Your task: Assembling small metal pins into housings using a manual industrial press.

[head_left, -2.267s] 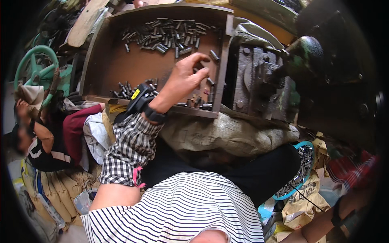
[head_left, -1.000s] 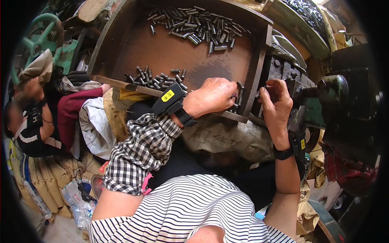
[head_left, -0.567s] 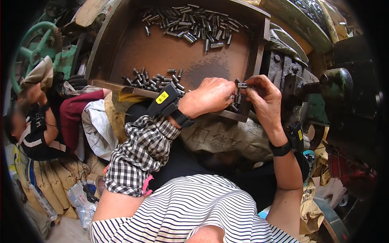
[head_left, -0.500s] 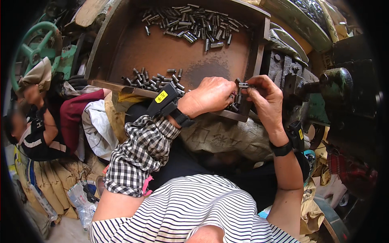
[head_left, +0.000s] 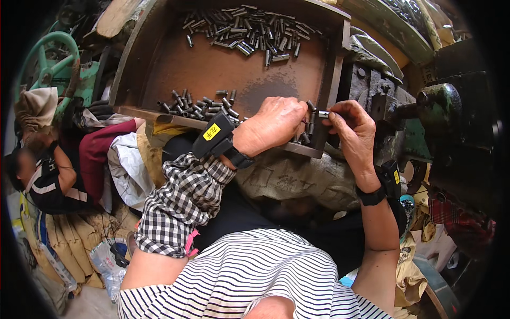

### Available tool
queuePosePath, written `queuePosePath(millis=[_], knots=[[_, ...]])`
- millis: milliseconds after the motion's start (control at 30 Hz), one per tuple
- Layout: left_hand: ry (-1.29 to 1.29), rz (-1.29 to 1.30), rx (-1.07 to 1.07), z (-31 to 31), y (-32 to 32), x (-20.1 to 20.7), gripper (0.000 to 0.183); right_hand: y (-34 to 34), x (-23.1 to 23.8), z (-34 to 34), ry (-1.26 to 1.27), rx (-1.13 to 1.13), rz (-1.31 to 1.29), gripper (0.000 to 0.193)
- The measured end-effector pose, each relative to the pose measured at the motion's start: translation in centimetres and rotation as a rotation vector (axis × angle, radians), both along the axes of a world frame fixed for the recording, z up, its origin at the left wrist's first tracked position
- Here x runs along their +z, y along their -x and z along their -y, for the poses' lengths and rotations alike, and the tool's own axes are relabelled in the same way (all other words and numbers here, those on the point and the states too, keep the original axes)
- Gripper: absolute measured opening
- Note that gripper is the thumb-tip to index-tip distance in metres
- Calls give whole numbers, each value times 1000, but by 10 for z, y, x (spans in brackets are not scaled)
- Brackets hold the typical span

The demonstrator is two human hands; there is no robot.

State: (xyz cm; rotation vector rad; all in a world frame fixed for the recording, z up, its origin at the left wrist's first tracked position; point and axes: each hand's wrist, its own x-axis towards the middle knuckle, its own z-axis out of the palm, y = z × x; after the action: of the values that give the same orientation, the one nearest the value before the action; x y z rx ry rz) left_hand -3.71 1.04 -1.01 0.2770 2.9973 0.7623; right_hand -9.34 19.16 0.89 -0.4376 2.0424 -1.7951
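My right hand [head_left: 355,127] is closed, pinching a short shiny metal tube [head_left: 323,114] between thumb and fingertips above the tray's right side. The tube lies level, its free end pointing at my left hand. My left hand [head_left: 279,119] is curled shut over the tray's near right part; its fingertips are turned away, so what they hold is hidden. A few darker metal tubes [head_left: 311,128] sit right beside its knuckles. Several more tubes [head_left: 199,108] lie in a near-left pile, and a larger heap of tubes [head_left: 249,32] spreads along the tray's far side.
The shallow brown tray [head_left: 223,69] has raised walls. At right stands a dark, oily machine [head_left: 446,109] with a protruding shaft. A sack [head_left: 287,173] lies below the tray's near edge. At far left, another person [head_left: 56,170] sits by a green handwheel [head_left: 40,69].
My right hand has shifted slightly right, and more of the tube in its fingertips shows. My left hand has barely moved. The person at left has lowered a cloth a little.
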Motion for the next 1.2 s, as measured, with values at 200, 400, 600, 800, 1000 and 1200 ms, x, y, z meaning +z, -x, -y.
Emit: queuePosePath(millis=[200, 400, 600, 800, 1000, 1200], knots=[[-192, -153, 46, 4, 6, 1, 14, 3, -3, -12, 150, -1, 210, 7], [-990, 379, 220, 7, 9, 15, 18, 4, -2, -19, 224, 2, 274, 8], [-1316, 455, 289, 3, 6, 16, 17, 1, -2, -18, 261, -2, 345, 8], [-1460, 481, 281, -3, 5, 15, 19, -1, -5, -15, 318, -31, 374, 9], [-1444, 423, 292, -9, 4, 13, 21, -3, -3, -15, 368, -49, 476, 10], [-1332, 325, 292, -15, -2, 13, 21, -3, -5, -15, 440, -57, 518, 11]])
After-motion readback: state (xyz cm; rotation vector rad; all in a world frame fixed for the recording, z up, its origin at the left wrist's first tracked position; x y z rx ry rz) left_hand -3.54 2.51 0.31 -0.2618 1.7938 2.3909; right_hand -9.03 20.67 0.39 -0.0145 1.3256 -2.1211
